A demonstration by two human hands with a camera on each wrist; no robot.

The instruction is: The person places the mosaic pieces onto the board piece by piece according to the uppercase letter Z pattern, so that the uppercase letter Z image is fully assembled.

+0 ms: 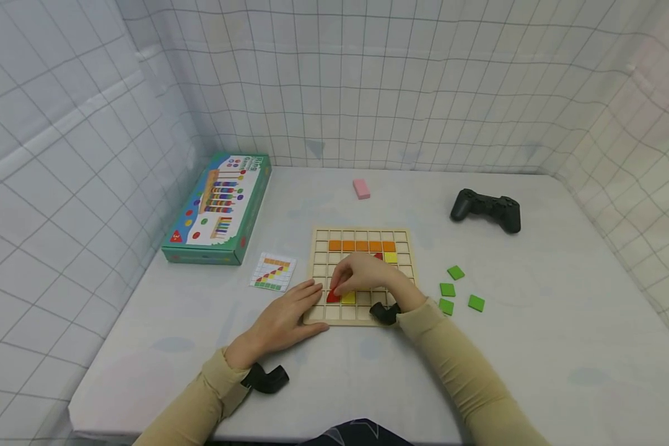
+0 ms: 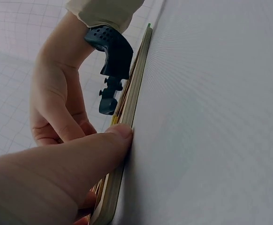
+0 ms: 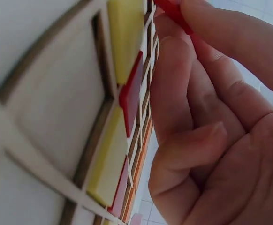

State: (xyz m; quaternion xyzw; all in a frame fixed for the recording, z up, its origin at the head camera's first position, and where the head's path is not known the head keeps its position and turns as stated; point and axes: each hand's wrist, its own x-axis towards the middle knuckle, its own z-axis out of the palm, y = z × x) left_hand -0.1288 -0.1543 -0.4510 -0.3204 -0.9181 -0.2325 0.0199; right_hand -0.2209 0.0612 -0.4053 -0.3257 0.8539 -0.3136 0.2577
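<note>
A wooden grid board [image 1: 362,230] lies on the table with a row of orange tiles [image 1: 362,246] near its far side. My right hand [image 1: 365,272] is over the board, pinching a red tile [image 3: 176,15] between thumb and fingers, close above a lower-left square. Right beside it a yellow tile [image 1: 348,298] sits in the grid. Another yellow tile [image 1: 390,257] lies under the right end of the orange row; more red and yellow ones are partly hidden by the hand. My left hand [image 1: 281,322] rests at the board's near left corner, thumb [image 2: 120,136] against the near edge.
Left of the board lies a pattern card [image 1: 274,272], with a green game box [image 1: 217,210] behind it. Several loose green tiles [image 1: 448,289] lie to the right. Farther back are a pink block [image 1: 361,189] and a black game controller [image 1: 486,210].
</note>
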